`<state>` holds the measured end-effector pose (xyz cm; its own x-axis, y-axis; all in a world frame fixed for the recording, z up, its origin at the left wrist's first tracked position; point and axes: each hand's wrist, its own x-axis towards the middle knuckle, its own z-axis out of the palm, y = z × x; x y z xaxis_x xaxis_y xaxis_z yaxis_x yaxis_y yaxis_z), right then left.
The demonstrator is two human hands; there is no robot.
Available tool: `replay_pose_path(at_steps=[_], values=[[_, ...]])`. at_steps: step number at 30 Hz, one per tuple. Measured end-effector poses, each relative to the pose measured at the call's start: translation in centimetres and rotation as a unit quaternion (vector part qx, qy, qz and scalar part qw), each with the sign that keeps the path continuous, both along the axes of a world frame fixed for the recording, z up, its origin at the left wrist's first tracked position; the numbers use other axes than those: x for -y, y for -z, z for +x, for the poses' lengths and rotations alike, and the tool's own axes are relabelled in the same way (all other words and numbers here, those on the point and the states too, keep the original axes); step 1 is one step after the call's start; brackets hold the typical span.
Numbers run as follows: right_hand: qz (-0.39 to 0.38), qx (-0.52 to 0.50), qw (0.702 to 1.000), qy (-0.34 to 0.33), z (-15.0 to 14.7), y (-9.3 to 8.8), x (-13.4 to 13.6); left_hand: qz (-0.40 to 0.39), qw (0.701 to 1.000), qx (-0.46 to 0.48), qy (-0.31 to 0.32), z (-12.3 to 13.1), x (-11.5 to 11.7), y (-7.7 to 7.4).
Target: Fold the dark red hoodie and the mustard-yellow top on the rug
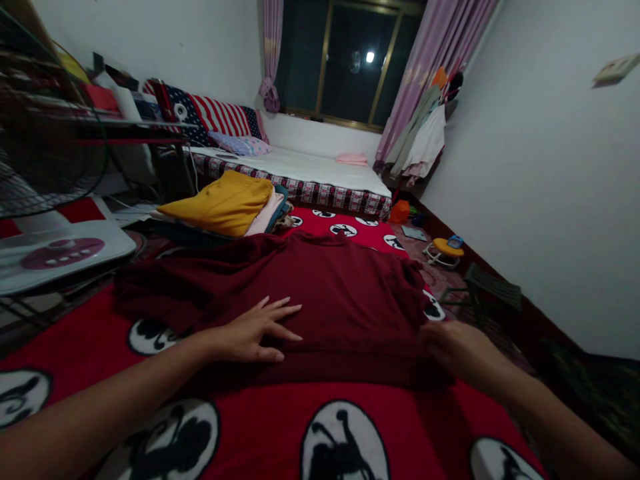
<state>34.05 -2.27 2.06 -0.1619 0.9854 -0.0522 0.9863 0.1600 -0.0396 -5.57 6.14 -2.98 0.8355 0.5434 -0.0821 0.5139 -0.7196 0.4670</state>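
A maroon long-sleeved sweatshirt [330, 293] lies spread over the red blanket [265, 427], its hem band towards me and one sleeve stretched out to the left. Flat on its lower left part rests my left hand [260, 330], fingers spread. At the garment's right edge, near the hem, my right hand [450, 343] has its fingers curled in and closed on the cloth; the fingertips are blurred and partly hidden. Just beyond the left sleeve sits a pile of folded clothes with a mustard-yellow garment [225, 200] on top.
An electric fan's white base [65, 247] stands close on the left, before a cluttered desk [135, 133]. A bed [310, 170] stretches under the window. On the right are a small yellow stool [445, 248], a dark folding chair [493, 287] and hanging clothes [425, 137].
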Motion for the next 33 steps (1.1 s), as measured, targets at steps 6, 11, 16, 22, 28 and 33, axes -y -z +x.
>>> replay_pose_path(at_steps=[6, 11, 16, 22, 28, 33], values=[[-0.021, -0.133, 0.984, -0.114, -2.5, 2.7, -5.3, -0.057, 0.994, 0.06, -0.073, -1.0, -0.4, -1.2], [0.072, -0.042, 0.991, 0.106, -3.6, 4.4, -12.2, 0.033, 0.98, -0.029, -0.196, -0.5, -3.3, -0.7], [0.19, -0.133, 0.972, 0.031, -8.6, 7.5, -16.2, 0.129, 0.956, 0.001, -0.264, 2.8, -9.0, -1.2], [0.261, -0.255, 0.93, 0.051, -7.7, 11.1, -18.1, 0.184, 0.899, -0.006, -0.397, 5.9, -17.3, -2.3], [0.273, -0.225, 0.923, 0.15, -3.8, 9.0, -21.9, 0.143, 0.865, -0.053, -0.478, 6.5, -21.4, -1.0], [0.184, -0.171, 0.948, 0.194, -3.5, 6.7, -26.3, 0.174, 0.862, -0.018, -0.475, 6.2, -22.3, 0.5]])
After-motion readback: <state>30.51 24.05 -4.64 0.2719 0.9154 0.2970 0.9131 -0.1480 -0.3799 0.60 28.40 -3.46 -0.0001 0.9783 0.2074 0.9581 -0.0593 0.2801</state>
